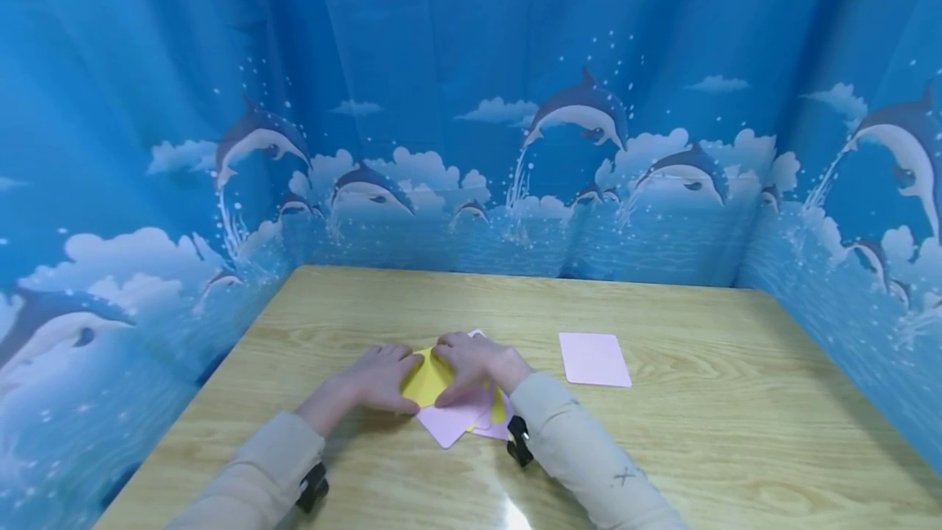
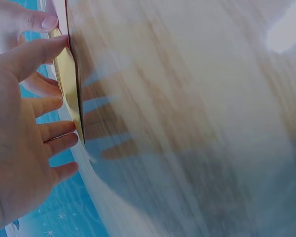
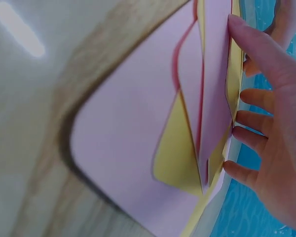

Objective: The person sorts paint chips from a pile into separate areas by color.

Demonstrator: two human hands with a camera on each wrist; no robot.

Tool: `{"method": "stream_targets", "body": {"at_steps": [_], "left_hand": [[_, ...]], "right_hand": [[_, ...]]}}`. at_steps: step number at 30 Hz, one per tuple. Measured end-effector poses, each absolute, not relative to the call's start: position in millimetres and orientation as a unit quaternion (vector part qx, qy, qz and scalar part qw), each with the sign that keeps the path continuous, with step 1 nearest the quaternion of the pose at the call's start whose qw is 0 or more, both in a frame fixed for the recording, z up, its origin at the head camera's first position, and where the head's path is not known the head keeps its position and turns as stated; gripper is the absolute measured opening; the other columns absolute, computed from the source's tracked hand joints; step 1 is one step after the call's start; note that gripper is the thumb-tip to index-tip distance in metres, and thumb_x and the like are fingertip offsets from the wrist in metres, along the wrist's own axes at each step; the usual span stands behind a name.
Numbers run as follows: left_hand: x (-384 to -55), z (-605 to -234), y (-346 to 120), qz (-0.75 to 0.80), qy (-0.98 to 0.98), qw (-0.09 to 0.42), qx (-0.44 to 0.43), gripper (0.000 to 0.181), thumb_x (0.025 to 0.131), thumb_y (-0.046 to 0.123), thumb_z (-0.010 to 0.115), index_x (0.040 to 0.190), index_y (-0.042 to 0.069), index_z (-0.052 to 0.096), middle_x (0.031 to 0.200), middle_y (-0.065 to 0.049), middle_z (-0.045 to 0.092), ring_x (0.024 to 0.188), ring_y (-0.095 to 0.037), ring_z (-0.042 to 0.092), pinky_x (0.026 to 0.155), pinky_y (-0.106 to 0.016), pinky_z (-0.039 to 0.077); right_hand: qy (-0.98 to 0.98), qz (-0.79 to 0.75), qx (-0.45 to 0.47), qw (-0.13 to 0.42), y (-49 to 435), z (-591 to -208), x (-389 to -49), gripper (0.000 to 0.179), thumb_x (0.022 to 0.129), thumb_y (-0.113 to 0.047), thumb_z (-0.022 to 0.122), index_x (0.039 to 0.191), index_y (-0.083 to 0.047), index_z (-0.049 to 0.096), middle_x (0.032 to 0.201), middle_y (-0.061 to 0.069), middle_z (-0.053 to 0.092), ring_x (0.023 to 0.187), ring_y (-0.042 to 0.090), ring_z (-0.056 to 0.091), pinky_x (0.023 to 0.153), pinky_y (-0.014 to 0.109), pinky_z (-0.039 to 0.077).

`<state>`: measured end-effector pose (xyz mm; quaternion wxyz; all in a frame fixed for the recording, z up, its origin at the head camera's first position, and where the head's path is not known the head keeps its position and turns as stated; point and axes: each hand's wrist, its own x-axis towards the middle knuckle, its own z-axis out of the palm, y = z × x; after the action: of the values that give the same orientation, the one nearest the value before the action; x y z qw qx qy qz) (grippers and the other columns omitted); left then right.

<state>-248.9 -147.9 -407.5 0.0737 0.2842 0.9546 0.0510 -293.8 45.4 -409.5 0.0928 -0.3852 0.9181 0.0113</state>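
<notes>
A loose, overlapping pile of pink and yellow square cards with rounded corners lies on the table. My left hand (image 1: 380,379) is at the left of the pile, thumb and fingertips touching a yellow card (image 1: 425,383). From the other side my right hand (image 1: 474,362) rests on the pile, its fingers spread and lightly bent over the same yellow card. A pink card (image 1: 449,422) sticks out toward me below both thumbs. In the right wrist view, fingertips meet the stack's edge, where another yellow card (image 3: 177,153) lies over a large pink one (image 3: 123,133).
One pink card (image 1: 594,359) lies apart, to the right of the pile. The wooden table (image 1: 736,415) is glossy and reflects light near its front. A blue dolphin-print curtain (image 1: 456,47) encloses the back and sides.
</notes>
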Motion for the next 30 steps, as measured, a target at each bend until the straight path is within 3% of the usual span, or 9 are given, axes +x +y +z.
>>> {"method": "stream_targets", "body": {"at_steps": [22, 30], "left_hand": [[-245.5, -412.8, -150.1, 0.063, 0.960, 0.071, 0.263, 0.094, 0.071, 0.062, 0.064, 0.136, -0.001, 0.041, 0.135, -0.020, 0.041, 0.124, -0.036, 0.037, 0.102, -0.051, 0.028], [-251.3, -412.8, -144.8, 0.047, 0.957, 0.030, 0.285, 0.095, 0.067, 0.068, 0.063, 0.131, 0.000, 0.047, 0.128, -0.017, 0.048, 0.117, -0.033, 0.044, 0.099, -0.048, 0.034]], "right_hand": [[0.910, 0.008, -0.411, 0.047, 48.6, -407.2, -291.6, 0.080, 0.066, -0.065, 0.067, 0.129, -0.017, 0.052, 0.119, 0.002, 0.050, 0.099, 0.013, 0.047, 0.083, 0.030, 0.044], [0.910, -0.005, -0.412, 0.047, 59.9, -402.0, -288.4, 0.080, 0.067, -0.061, 0.068, 0.130, -0.014, 0.051, 0.122, 0.005, 0.049, 0.104, 0.015, 0.047, 0.088, 0.030, 0.043]]}}
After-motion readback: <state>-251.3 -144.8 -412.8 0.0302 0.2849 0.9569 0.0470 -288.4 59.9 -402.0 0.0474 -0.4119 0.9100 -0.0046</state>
